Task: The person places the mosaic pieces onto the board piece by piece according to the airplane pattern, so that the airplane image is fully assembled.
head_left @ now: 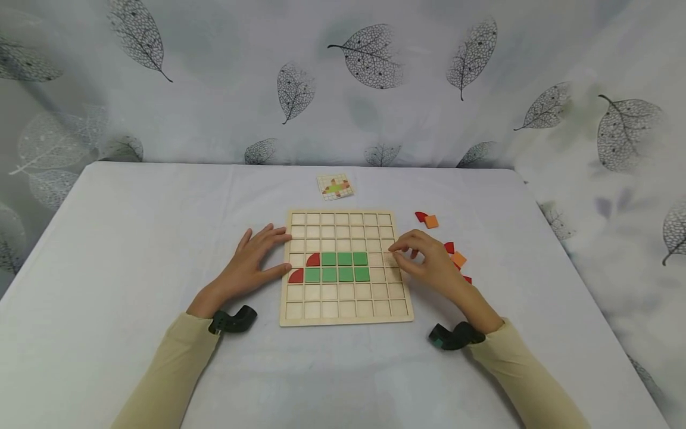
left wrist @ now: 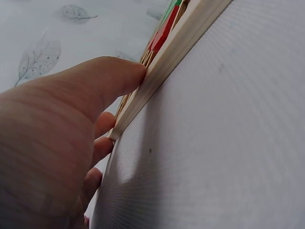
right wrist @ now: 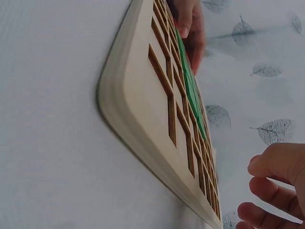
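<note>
At the centre of the head view, a wooden grid board (head_left: 345, 292) bears green square tiles (head_left: 329, 274) and red quarter-circle tiles (head_left: 296, 276). The left hand (head_left: 256, 256), fingers spread, touches its left edge (light, even pressure should steady it); the right hand (head_left: 429, 257), loosely curved, hovers by its right edge, nothing visibly held. Orange square tiles (head_left: 432, 221) crowd middle right; lower left offers roomier tablecloth (head_left: 107, 298).
</note>
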A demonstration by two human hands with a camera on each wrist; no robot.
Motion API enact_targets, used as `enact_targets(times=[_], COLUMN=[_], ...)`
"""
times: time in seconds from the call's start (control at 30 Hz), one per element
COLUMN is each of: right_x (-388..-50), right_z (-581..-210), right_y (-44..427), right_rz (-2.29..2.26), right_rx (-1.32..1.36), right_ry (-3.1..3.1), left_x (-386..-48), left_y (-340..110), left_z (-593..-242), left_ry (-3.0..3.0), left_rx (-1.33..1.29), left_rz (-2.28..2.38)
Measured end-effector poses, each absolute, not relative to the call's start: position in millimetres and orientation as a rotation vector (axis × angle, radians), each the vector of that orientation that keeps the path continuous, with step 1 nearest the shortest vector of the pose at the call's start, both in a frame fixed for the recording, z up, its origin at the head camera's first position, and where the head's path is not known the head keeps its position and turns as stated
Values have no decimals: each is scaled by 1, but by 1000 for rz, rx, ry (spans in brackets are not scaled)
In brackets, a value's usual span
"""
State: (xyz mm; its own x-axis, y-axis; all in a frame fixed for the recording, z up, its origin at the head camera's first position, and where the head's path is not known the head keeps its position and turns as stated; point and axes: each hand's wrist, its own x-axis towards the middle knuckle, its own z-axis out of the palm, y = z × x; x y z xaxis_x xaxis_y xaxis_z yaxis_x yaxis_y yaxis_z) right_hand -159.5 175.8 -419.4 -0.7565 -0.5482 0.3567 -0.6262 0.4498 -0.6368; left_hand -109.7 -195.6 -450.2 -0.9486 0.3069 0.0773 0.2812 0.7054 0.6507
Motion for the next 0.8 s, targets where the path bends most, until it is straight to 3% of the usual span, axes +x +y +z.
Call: enact_targets(times=[0.4,0.8], right_x=[-178,-196], right_z=[-421,-427], right_y=[196,206], right_rz=[1186,1133], right_rx=[909,577], right_ry=[-2609,-2728], left_x=[-109,-110], left_y=[-196,-196], left_z=[-450,-451], left_ry=[2867,2871], left_rx=[493,506], left_rz=[1087,1091])
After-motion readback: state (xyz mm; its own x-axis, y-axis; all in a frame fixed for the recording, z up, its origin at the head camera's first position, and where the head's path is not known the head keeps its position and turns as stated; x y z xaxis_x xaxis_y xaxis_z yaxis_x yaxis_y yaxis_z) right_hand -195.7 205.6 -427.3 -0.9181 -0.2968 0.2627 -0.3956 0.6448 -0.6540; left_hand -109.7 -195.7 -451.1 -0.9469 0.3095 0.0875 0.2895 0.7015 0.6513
